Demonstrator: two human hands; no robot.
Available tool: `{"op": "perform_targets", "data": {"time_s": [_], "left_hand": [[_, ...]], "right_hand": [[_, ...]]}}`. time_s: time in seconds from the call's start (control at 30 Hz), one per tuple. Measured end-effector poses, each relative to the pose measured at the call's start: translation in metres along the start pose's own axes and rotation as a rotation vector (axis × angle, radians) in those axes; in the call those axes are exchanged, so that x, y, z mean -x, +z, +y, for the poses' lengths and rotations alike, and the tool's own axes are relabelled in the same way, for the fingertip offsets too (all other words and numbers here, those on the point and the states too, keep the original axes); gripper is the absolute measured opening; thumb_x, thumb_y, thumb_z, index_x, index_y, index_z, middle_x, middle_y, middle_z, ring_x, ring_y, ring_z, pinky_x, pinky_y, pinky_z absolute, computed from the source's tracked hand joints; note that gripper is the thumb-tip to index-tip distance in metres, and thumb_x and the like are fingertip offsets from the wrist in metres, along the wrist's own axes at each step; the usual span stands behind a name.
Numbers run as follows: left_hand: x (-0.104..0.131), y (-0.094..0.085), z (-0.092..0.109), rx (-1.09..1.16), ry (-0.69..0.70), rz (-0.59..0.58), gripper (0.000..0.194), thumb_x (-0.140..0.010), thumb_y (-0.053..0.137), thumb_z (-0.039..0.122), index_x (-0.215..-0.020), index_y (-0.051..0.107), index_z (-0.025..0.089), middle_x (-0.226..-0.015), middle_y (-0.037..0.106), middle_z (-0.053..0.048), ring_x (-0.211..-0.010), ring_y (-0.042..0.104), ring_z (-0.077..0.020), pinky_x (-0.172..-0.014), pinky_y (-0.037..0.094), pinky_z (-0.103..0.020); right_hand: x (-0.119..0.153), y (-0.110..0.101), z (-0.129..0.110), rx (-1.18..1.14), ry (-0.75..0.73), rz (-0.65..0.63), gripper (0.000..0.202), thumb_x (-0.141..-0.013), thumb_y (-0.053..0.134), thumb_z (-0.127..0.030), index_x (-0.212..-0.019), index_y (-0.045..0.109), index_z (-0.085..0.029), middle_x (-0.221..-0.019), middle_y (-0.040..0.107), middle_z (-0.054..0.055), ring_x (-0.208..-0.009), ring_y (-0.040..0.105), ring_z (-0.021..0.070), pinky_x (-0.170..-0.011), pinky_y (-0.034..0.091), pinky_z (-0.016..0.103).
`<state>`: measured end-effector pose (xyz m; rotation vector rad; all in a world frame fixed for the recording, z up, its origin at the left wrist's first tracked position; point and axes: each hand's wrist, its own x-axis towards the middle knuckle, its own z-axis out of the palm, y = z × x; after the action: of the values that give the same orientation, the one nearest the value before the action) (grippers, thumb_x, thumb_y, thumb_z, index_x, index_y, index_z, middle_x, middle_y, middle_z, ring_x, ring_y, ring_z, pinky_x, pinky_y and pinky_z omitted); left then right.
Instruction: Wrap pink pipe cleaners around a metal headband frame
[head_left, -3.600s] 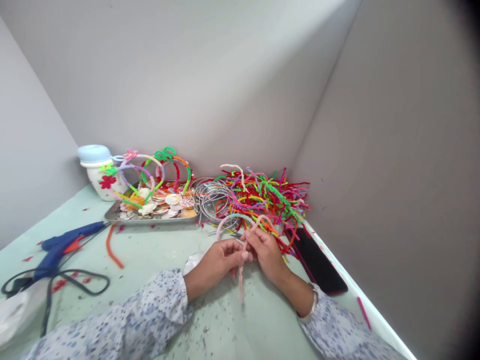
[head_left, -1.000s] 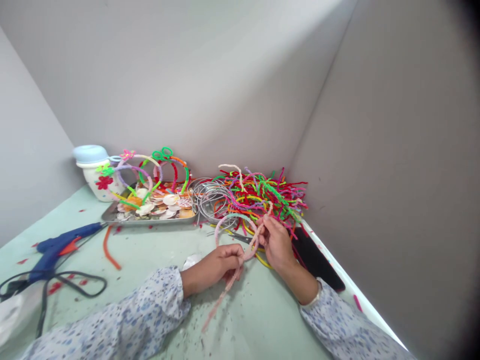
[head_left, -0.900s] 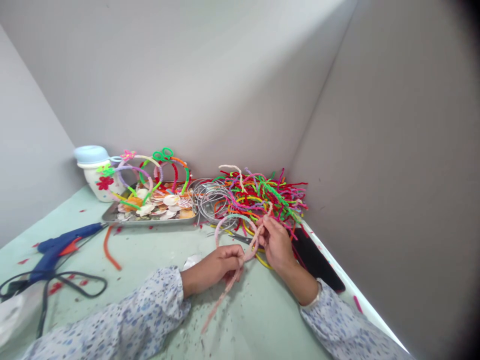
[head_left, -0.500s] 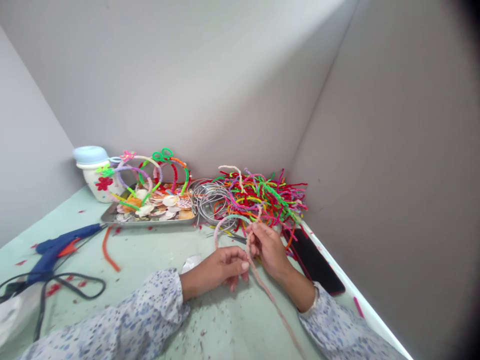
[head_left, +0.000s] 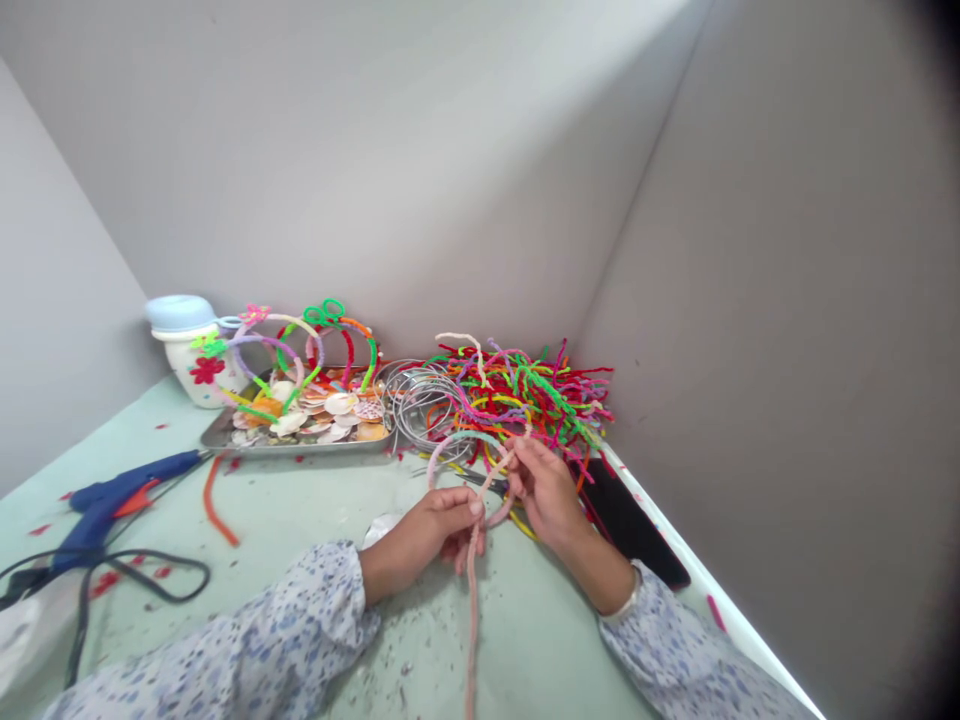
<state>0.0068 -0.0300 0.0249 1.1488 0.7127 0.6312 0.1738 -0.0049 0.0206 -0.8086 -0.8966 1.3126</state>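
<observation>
A long pale pink pipe cleaner [head_left: 472, 620] runs between my hands, its loose end hanging down toward the bottom of the view. My left hand [head_left: 439, 525] pinches it with thumb and forefinger. My right hand [head_left: 547, 495] grips it nearer its upper end. Just behind my fingers is a hoop wrapped in pale pink and mint fuzzy strip [head_left: 465, 435]; my hands hide part of it, and I cannot tell whether they touch it. Dark scissors [head_left: 480, 482] lie partly inside the hoop.
Behind are coils of silver wire [head_left: 420, 400], a heap of coloured pipe cleaners [head_left: 540, 390] and a metal tray [head_left: 300, 449] with shells and decorated headbands. A lidded white cup [head_left: 196, 360], blue glue gun [head_left: 112, 495] with cord, orange strip [head_left: 216, 505] and phone [head_left: 637, 520] surround the work area.
My left hand has closed on the pink pipe cleaner. The hanging strand has swung left and now drops nearly straight down. My right hand has shifted slightly right.
</observation>
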Motion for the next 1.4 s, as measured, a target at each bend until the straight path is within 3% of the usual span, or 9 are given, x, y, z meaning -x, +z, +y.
{"op": "perform_targets", "data": {"time_s": [0.4, 0.57, 1.0, 1.13, 1.4], "left_hand": [[-0.001, -0.002, 0.0, -0.003, -0.031, 0.044, 0.026, -0.08, 0.049, 0.038, -0.065, 0.049, 0.016, -0.047, 0.045, 0.004, -0.038, 0.034, -0.007, -0.037, 0.025, -0.019], [-0.001, -0.002, 0.0, -0.039, -0.02, 0.036, 0.025, -0.079, 0.049, 0.038, -0.065, 0.049, 0.017, -0.045, 0.044, 0.004, -0.038, 0.032, -0.0077, -0.039, 0.023, -0.02], [0.0, -0.001, 0.003, -0.107, -0.004, -0.012, 0.021, -0.077, 0.048, 0.03, -0.061, 0.047, 0.017, -0.045, 0.042, 0.005, -0.039, 0.032, -0.0077, -0.041, 0.023, -0.022], [0.001, -0.001, 0.004, -0.12, -0.015, -0.023, 0.02, -0.077, 0.047, 0.029, -0.061, 0.047, 0.017, -0.045, 0.043, 0.005, -0.039, 0.033, -0.0078, -0.042, 0.024, -0.022], [0.001, -0.001, 0.005, -0.106, 0.004, -0.023, 0.022, -0.078, 0.048, 0.029, -0.06, 0.046, 0.017, -0.046, 0.043, 0.005, -0.041, 0.032, -0.0077, -0.043, 0.023, -0.022]], "right_hand": [[-0.011, -0.01, -0.011, -0.238, 0.022, 0.016, 0.012, -0.077, 0.063, -0.03, -0.081, 0.064, -0.019, -0.063, 0.051, -0.005, -0.041, 0.038, 0.0044, -0.039, 0.036, 0.018], [-0.012, -0.011, -0.011, -0.193, -0.001, 0.049, 0.012, -0.076, 0.065, -0.03, -0.077, 0.063, -0.019, -0.063, 0.053, -0.005, -0.041, 0.041, 0.0049, -0.039, 0.036, 0.018], [-0.018, -0.02, -0.017, 0.196, -0.08, 0.052, 0.015, -0.075, 0.06, -0.032, -0.073, 0.062, -0.017, -0.051, 0.05, -0.005, -0.036, 0.038, 0.0062, -0.036, 0.026, 0.02], [-0.018, -0.022, -0.02, 0.475, -0.159, 0.09, 0.017, -0.079, 0.056, -0.033, -0.072, 0.063, -0.019, -0.043, 0.047, -0.006, -0.038, 0.039, 0.0094, -0.039, 0.029, 0.021], [-0.017, -0.022, -0.034, 0.691, -0.283, 0.123, 0.02, -0.079, 0.056, -0.034, -0.067, 0.064, -0.02, -0.042, 0.048, -0.005, -0.039, 0.038, 0.0102, -0.04, 0.029, 0.022]]}}
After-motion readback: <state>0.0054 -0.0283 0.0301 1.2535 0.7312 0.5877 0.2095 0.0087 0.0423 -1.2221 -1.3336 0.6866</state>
